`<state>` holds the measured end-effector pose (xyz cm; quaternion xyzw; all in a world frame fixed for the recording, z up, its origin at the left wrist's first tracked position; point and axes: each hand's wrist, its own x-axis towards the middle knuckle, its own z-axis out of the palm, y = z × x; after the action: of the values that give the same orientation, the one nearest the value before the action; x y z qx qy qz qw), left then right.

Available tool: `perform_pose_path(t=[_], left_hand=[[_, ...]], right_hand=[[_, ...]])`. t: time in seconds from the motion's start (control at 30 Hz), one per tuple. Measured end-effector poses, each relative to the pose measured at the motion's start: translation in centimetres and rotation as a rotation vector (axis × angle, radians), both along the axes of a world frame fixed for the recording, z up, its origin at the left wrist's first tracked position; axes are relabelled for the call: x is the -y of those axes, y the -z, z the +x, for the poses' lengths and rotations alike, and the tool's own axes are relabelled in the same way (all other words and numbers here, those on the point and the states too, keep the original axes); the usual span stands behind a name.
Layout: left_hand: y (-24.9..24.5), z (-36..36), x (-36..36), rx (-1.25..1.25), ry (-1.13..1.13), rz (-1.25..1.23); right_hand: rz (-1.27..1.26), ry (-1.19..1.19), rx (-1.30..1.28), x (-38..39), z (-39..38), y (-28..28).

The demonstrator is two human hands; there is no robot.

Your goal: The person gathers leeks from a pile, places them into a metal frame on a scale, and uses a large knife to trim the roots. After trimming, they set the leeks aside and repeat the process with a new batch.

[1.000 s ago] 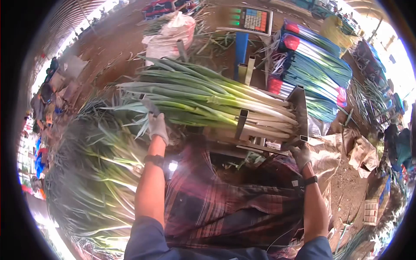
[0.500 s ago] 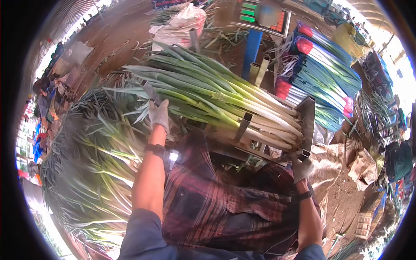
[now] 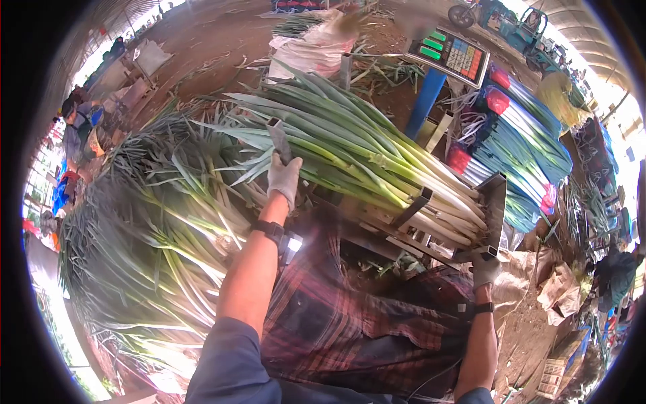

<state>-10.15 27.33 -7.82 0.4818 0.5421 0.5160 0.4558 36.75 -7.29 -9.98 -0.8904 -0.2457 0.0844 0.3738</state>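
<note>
A thick bundle of leeks (image 3: 377,158) lies across a metal frame (image 3: 496,209), green leaves to the left and white root ends against the frame's end plate at the right. Gloved, my left hand (image 3: 283,179) is closed around an upright bar (image 3: 279,141) beside the leaves. My right hand (image 3: 486,269), also gloved, is closed on the lower corner of the frame's right end. A dark plaid cloth (image 3: 356,330) covers my lap below the frame.
A large leek pile (image 3: 161,242) lies at the left. Behind the frame stands a scale display (image 3: 447,55) on a blue post. Wrapped leek bundles (image 3: 518,148) lie at the right, a white sack (image 3: 313,50) farther back. Another person (image 3: 77,131) is at the far left.
The view has shifted, so the frame, leeks and both hands appear farther right and lower. Both hands keep their hold on the frame. More of the scale display shows.
</note>
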Motion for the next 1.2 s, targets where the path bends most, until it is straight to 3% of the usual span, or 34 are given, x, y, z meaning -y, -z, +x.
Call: perform_pose_path(t=[0.03,0.13,0.2,0.3,0.37,0.4,0.43,0.53,0.67,0.8,0.87,0.97,1.07,1.2], left_hand=[[0.2,-0.3,0.0,-0.041,0.001,0.001],[-5.6,0.7,4.2,-0.013,0.044,-0.134],[-0.7,0.4,2.1,-0.155,-0.065,0.02],[-2.5,0.9,3.0,-0.056,-0.057,-0.023],[-5.1,2.0,4.3,0.137,-0.06,-0.054],[-8.6,2.2,6.9,0.164,-0.021,-0.053],[-8.4,3.2,7.4,0.194,-0.048,0.158],[-8.9,5.8,12.5,0.064,0.019,0.289],[-9.8,8.4,17.9,-0.03,0.019,0.202],[-10.8,7.5,13.5,-0.012,-0.234,0.093],[-10.4,5.6,9.6,-0.009,-0.407,0.216],[-8.7,4.0,5.4,0.142,-0.263,0.324],[-7.6,4.4,3.6,-0.106,-0.245,0.299],[-7.4,4.7,1.4,-0.061,-0.201,0.297]], right_hand=[[0.05,0.02,-0.117,-0.4,0.1,0.1],[0.101,-0.004,-0.051,-0.5,1.6,0.9],[0.098,0.004,-0.083,-0.8,2.4,1.6],[0.117,-0.005,-0.194,-0.7,1.8,0.7],[0.143,0.049,-0.183,-0.5,1.9,1.3],[0.168,0.05,-0.185,-0.5,2.1,1.7],[0.191,0.055,-0.189,-0.4,2.5,2.2],[0.145,0.072,-0.195,-0.6,4.1,3.6],[0.113,0.027,-0.173,-0.5,4.2,3.4],[0.117,0.063,-0.219,-0.5,4.1,3.5],[0.135,0.097,-0.245,-0.5,4.4,3.7],[0.12,0.106,-0.221,-0.6,4.9,4.3],[0.034,0.141,-0.094,-0.6,3.2,3.3],[0.072,0.077,-0.065,0.5,1.4,3.7]])
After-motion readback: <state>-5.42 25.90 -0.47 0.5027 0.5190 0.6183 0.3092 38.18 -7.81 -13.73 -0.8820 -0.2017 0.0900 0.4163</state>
